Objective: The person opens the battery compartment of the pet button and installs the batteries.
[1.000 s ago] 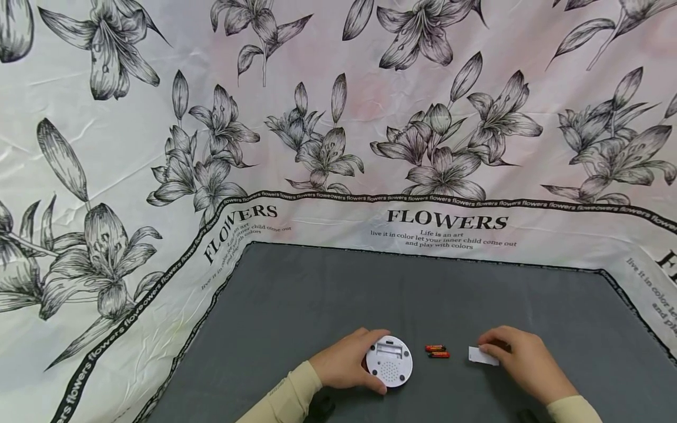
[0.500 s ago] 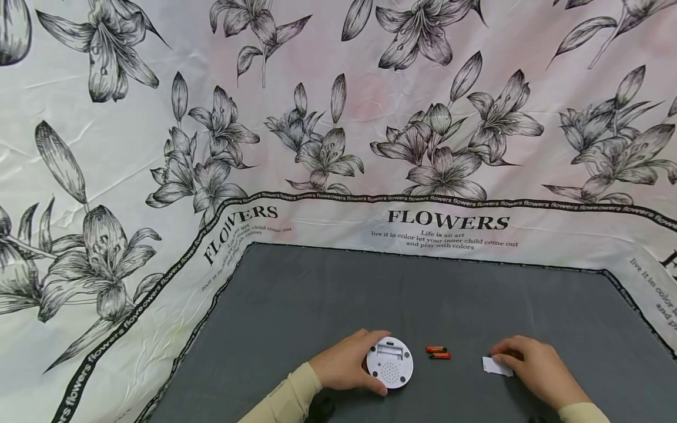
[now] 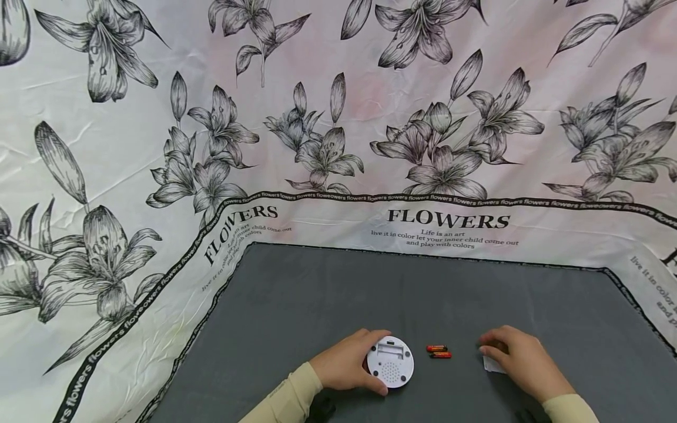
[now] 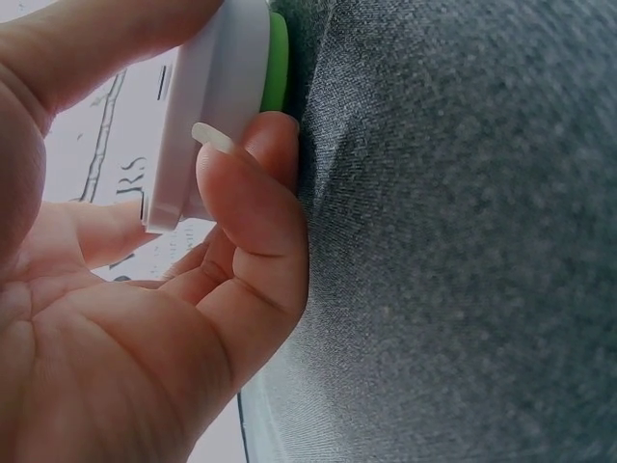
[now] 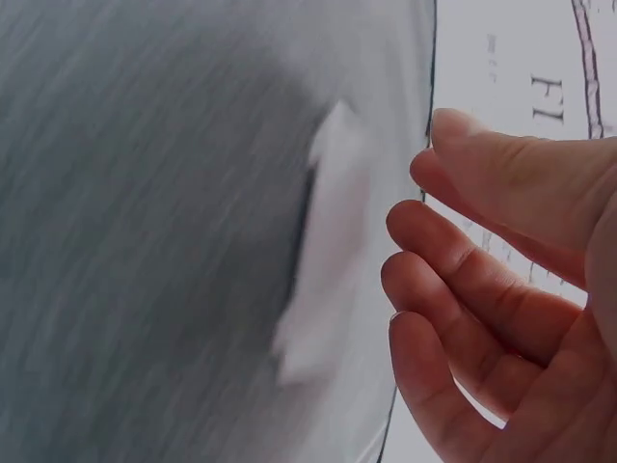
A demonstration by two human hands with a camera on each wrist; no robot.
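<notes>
The disc [image 3: 392, 373], taken here as landmark, is held at the near side of the worktop [image 3: 423, 294], its underside turned up and its bay [image 3: 390, 351] uncovered; no battery is seen in the bay. By the left hand [image 3: 345, 361] the disc is gripped at its left side, the thumb and fingers curled round the rim. A green part [image 4: 278, 63] is shown beneath it in the left wrist view; whether the worktop is touched by it cannot be told.

To the right of the disc, two batteries [image 3: 439, 355] are laid side by side, touched by neither hand. Farther right of the disc, beyond the batteries, the cover [image 3: 493, 366] appears to be laid flat, partly hidden by the right hand [image 3: 523, 359]. In the right wrist view nothing is held by that hand: its thumb and forefinger are brought near each other, the other fingers are loosely bent, and a gap is seen between them and the cover.

The step in hand is judged to be the setting aside of the cover. For the next move, a battery would need to be pinched and lined up with the bay, the disc being kept steady.
</notes>
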